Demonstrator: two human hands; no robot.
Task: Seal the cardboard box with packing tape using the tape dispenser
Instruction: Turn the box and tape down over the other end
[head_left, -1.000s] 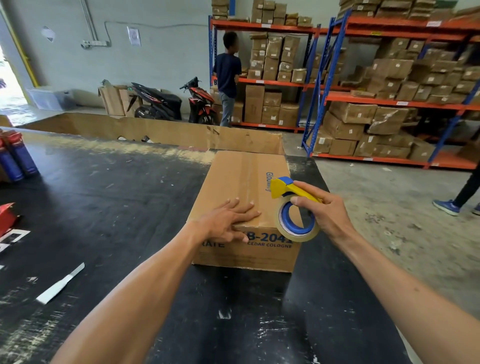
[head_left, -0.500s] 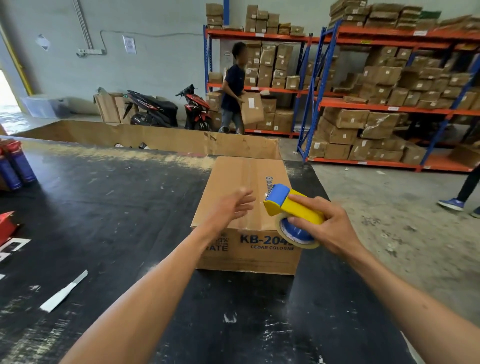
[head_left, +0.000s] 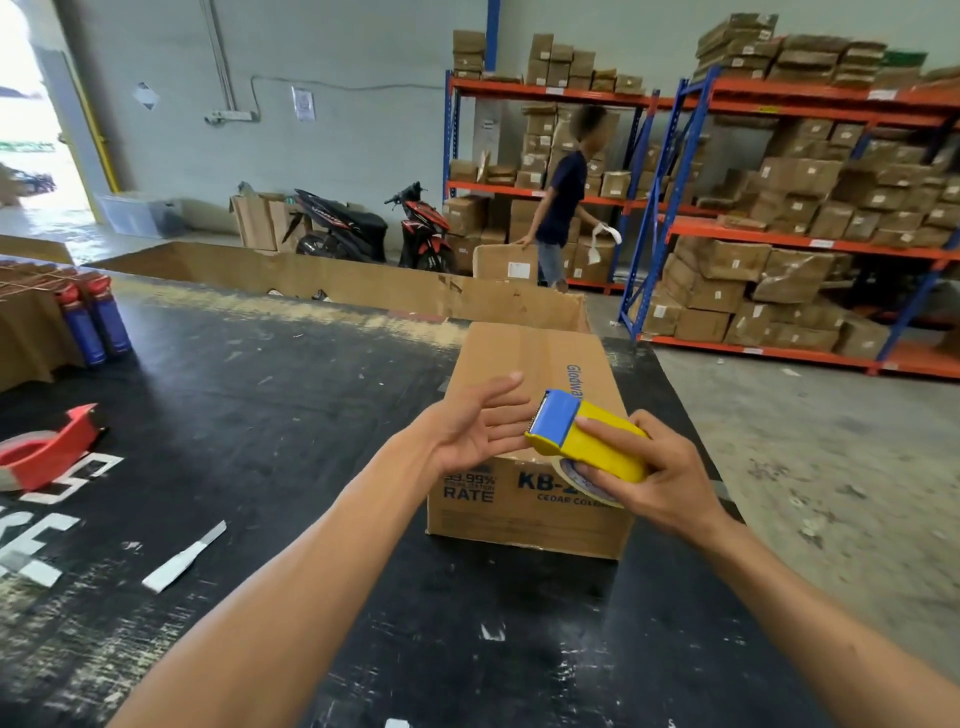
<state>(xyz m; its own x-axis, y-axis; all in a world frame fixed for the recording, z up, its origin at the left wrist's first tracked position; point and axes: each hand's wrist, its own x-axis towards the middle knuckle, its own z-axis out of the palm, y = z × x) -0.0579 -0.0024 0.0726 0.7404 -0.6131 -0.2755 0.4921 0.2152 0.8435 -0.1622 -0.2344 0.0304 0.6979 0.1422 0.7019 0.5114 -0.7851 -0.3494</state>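
Observation:
A closed brown cardboard box (head_left: 524, 364) with blue print sits on the black table (head_left: 260, 395), near its right edge. My right hand (head_left: 644, 473) grips a yellow and blue tape dispenser (head_left: 582, 436) above the box's near edge, blue toothed end pointing left. The tape roll shows partly beneath it. My left hand (head_left: 472, 426) hovers just left of the dispenser's blade, palm turned up, fingers spread, holding nothing and off the box.
A red tape dispenser (head_left: 47, 447) lies at the table's left edge. Two blue cans (head_left: 93, 322) stand at far left. A white strip (head_left: 184, 556) lies on the table. A long open carton (head_left: 363, 286) lines the far edge. Behind, a person (head_left: 563, 208) moves by shelving racks (head_left: 779, 208).
My left hand lifted off the box top and turned palm up beside the dispenser. My right hand tilted the dispenser flatter and raised it a little. The person behind walked right.

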